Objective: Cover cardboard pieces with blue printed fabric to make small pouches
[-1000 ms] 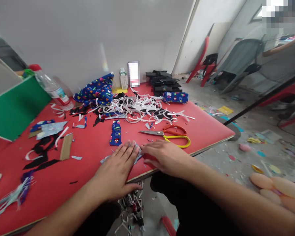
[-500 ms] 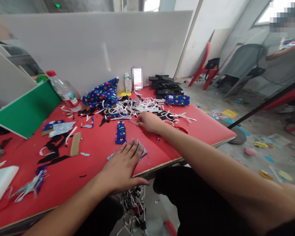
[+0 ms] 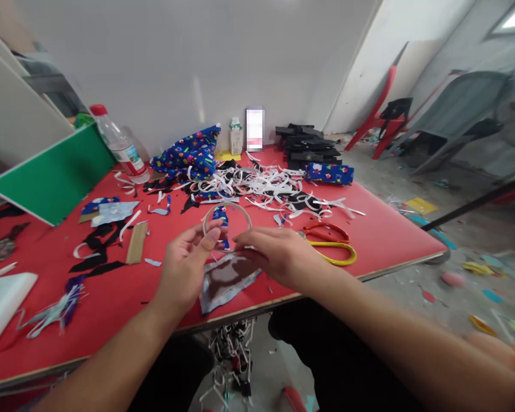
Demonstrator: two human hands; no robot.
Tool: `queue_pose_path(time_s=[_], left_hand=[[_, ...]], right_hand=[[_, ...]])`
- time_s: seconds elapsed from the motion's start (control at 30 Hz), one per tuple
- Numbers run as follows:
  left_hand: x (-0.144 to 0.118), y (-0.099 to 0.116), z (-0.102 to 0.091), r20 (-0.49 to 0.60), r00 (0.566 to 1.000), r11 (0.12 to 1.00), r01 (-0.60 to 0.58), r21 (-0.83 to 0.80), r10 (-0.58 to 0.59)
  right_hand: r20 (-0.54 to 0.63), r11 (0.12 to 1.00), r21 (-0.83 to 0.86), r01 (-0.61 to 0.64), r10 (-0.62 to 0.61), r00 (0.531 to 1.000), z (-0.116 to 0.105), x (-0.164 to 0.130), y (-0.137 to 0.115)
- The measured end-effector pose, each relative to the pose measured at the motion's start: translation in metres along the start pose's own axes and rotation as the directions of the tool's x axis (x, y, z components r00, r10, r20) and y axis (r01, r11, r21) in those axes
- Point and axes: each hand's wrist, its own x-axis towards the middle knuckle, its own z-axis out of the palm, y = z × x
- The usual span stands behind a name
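My left hand (image 3: 187, 260) pinches the near left side of a thin, pale roll of tape (image 3: 241, 209), held up as a ring. At its right side, the fingers of my right hand (image 3: 278, 254) are closed, gripping its edge or tape end; their tips are partly hidden. Below both hands lies a grey-blue fabric piece (image 3: 217, 296) with a dark, shiny middle. Through the ring I see a blue patterned fabric strip (image 3: 220, 214) on the table. Scissors (image 3: 345, 254) with one red and one yellow handle lie beside my right wrist.
White strips and black scraps (image 3: 261, 183) heap across the red table (image 3: 386, 240). Behind them are blue patterned cloth (image 3: 189, 154), a carton (image 3: 236, 137), a phone (image 3: 254, 129) and stacked black pieces (image 3: 306, 143). A bottle (image 3: 126, 154) and green board (image 3: 55, 177) stand left.
My left hand has lifted off the grey-blue fabric piece and come to the ring. My right hand has brought the roll of tape nearer from the strip heap. The scissors are now uncovered.
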Motion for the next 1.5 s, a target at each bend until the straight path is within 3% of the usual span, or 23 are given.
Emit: queue_pose_path(time_s=[0.07, 0.23, 0.4, 0.5, 0.57, 0.63, 0.7, 0.77, 0.9, 0.97, 1.0, 1.03, 1.13, 1.2, 1.27, 1.33, 1.37, 1.43, 1.5], left_hand=[[0.003, 0.002, 0.003, -0.026, 1.0, 1.0, 0.006, -0.027, -0.006], [-0.004, 0.005, 0.006, 0.105, 0.992, 0.93, -0.103, 0.354, 0.07], [-0.013, 0.002, 0.012, 0.199, 0.955, 0.807, -0.293, 0.512, 0.22], [-0.012, -0.003, 0.015, 0.238, 0.922, 0.731, -0.388, 0.562, 0.307], [-0.01, -0.005, 0.017, 0.233, 0.923, 0.731, -0.384, 0.564, 0.305], [-0.008, -0.007, 0.017, 0.199, 0.943, 0.753, -0.331, 0.568, 0.265], [-0.007, -0.007, 0.018, 0.152, 0.96, 0.777, -0.28, 0.563, 0.235], [-0.008, -0.006, 0.018, 0.116, 0.964, 0.788, -0.261, 0.558, 0.238], [-0.01, -0.003, 0.018, 0.037, 0.975, 0.833, -0.208, 0.512, 0.22], [-0.008, -0.002, 0.019, -0.022, 0.987, 0.892, -0.137, 0.431, 0.162], [-0.007, -0.001, 0.019, -0.048, 0.991, 0.919, -0.099, 0.381, 0.127], [-0.006, 0.0, 0.02, -0.061, 0.994, 0.941, -0.068, 0.333, 0.093], [-0.005, 0.002, 0.022, -0.002, 1.0, 0.965, -0.012, 0.263, 0.013], [-0.005, 0.002, 0.023, 0.093, 0.996, 0.961, -0.016, 0.277, -0.01], [-0.006, -0.001, 0.022, 0.166, 0.986, 0.953, -0.047, 0.299, -0.003], [-0.008, -0.004, 0.02, 0.218, 0.976, 0.903, -0.117, 0.414, 0.027], [-0.008, -0.006, 0.019, 0.245, 0.968, 0.838, -0.176, 0.516, 0.052], [-0.008, -0.01, 0.018, 0.333, 0.939, 0.616, -0.312, 0.724, 0.084], [-0.006, -0.01, 0.02, 0.402, 0.915, 0.412, -0.383, 0.827, 0.043]], right_hand=[[-0.014, 0.995, -0.035, 0.099, -0.099, 0.995, 0.006, -0.004, -0.003], [-0.341, 0.999, -0.024, 0.044, -0.05, 0.939, -0.001, -0.003, 0.002], [-0.278, 0.993, 0.081, 0.083, -0.058, 0.959, -0.001, -0.005, 0.004], [-0.3, 0.957, 0.289, -0.017, 0.108, 0.948, 0.002, -0.004, 0.002], [-0.297, 0.857, 0.491, -0.158, 0.335, 0.894, 0.001, -0.001, 0.003], [-0.243, 0.674, 0.688, -0.271, 0.565, 0.788, 0.0, 0.001, 0.008], [-0.174, 0.486, 0.823, -0.295, 0.71, 0.682, -0.002, 0.002, 0.017], [-0.132, 0.368, 0.889, -0.272, 0.776, 0.617, -0.004, 0.002, 0.026], [-0.109, 0.305, 0.916, -0.26, 0.814, 0.571, -0.005, -0.002, 0.037], [-0.101, 0.311, 0.907, -0.283, 0.815, 0.57, -0.005, -0.003, 0.037], [-0.102, 0.33, 0.898, -0.29, 0.799, 0.592, -0.005, -0.003, 0.036], [-0.105, 0.364, 0.885, -0.292, 0.766, 0.635, -0.005, -0.003, 0.033], [-0.072, 0.51, 0.816, -0.273, 0.558, 0.827, -0.003, -0.003, 0.023], [-0.011, 0.585, 0.762, -0.278, 0.44, 0.898, -0.003, -0.002, 0.017], [-0.015, 0.598, 0.749, -0.286, 0.447, 0.894, -0.005, -0.001, 0.015], [-0.098, 0.568, 0.777, -0.272, 0.537, 0.838, -0.008, 0.0, 0.018], [-0.147, 0.555, 0.791, -0.258, 0.582, 0.8, -0.009, 0.001, 0.02], [-0.229, 0.573, 0.782, -0.243, 0.628, 0.744, -0.014, 0.001, 0.023], [-0.313, 0.647, 0.729, -0.223, 0.605, 0.732, -0.017, 0.001, 0.022]])
